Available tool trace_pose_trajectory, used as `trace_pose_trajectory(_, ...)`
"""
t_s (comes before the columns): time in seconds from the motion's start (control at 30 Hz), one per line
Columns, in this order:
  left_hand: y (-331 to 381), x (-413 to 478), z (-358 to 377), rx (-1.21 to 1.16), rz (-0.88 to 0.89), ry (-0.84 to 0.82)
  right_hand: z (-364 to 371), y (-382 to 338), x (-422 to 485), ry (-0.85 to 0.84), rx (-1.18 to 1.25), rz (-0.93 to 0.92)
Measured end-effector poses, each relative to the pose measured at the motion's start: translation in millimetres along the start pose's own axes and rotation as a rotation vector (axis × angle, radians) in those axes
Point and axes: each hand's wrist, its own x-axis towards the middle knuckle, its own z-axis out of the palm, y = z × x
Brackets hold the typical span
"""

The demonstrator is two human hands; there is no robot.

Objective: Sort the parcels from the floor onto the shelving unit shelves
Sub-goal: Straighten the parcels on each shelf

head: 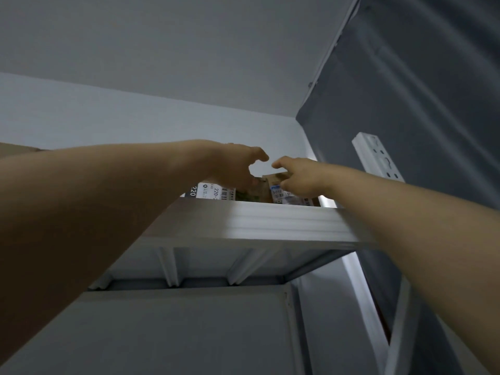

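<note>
I look up at the top shelf [270, 223] of a white metal shelving unit. Both arms reach over its front edge. My left hand [238, 166] rests on a brown cardboard parcel [257, 189] with its fingers curled over the top. My right hand [300, 177] presses on the same parcel's right side, above a white shipping label [281, 197]. A second parcel [213, 192] with a white barcode label lies to the left on the shelf. The shelf edge hides the lower part of both parcels.
The ceiling is close above the shelf. A grey wall rises at the right, with a white slotted upright post [378, 161] beside it. A brown box corner [16, 150] shows at the far left. The underside of the shelf with its ribs fills the lower middle.
</note>
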Motion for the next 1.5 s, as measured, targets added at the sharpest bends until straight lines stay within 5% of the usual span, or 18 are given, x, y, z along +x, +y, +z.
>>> trace_pose_trajectory(0.27, 3.5, 12.6, 19.4, 0.041, -0.053, -0.085, -0.2, 13.4, 9.0, 0.018, -0.181, 0.0)
trace_pose_trajectory(0.87, -11.5, 6.7, 18.7, 0.059, -0.068, -0.101, 2.4, 2.0, 11.9, 0.055, 0.105, 0.019)
trace_pose_trajectory(1.27, 1.6, -30.7, -4.6, -0.152, -0.144, 0.36, -9.2, -52.3, -25.5, 0.316, 0.06, -0.023)
trace_pose_trajectory(1.5, -22.5, -126.7, -38.1, -0.241, -0.142, 0.436, -22.9, -130.0, -82.3, 0.338, 0.163, 0.01)
